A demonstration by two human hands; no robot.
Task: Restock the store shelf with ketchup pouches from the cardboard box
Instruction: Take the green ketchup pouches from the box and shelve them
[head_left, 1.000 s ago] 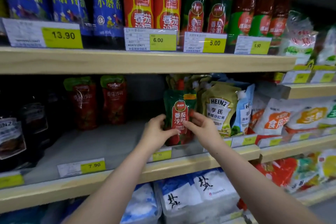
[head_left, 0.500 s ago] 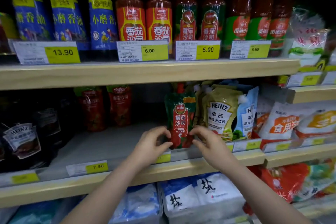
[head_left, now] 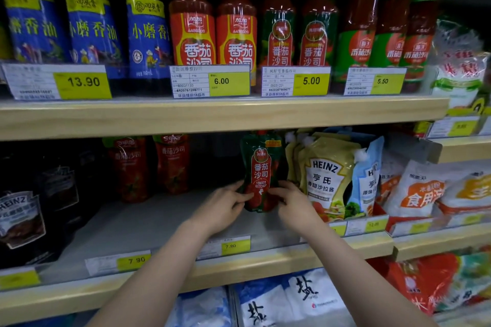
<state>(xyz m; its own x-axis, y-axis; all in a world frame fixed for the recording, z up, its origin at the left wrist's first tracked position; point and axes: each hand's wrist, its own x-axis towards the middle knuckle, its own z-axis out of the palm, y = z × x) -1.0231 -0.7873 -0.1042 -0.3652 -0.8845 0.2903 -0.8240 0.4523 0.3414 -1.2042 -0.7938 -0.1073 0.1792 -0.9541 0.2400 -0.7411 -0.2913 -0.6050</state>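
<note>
1. Ketchup pouch (head_left: 261,172) stands upright on the middle shelf (head_left: 148,223), just beside the Heinz pouches (head_left: 322,175) at its 3 o'clock.
2. Progress, judged: two similar pouches (head_left: 151,167) sit far back at 9 o'clock; wide bare gap remains. Cardboard box not visible.
3. Left hand (head_left: 225,206) and right hand (head_left: 291,200) pinch the pouch's lower edges, fingers curled on it.

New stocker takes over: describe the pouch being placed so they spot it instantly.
On the middle shelf, just left of the yellow Heinz pouches, stands a ketchup pouch, held by the left hand and right hand. It alone is dark green, labelled TOMATO KETCHUP.
</note>
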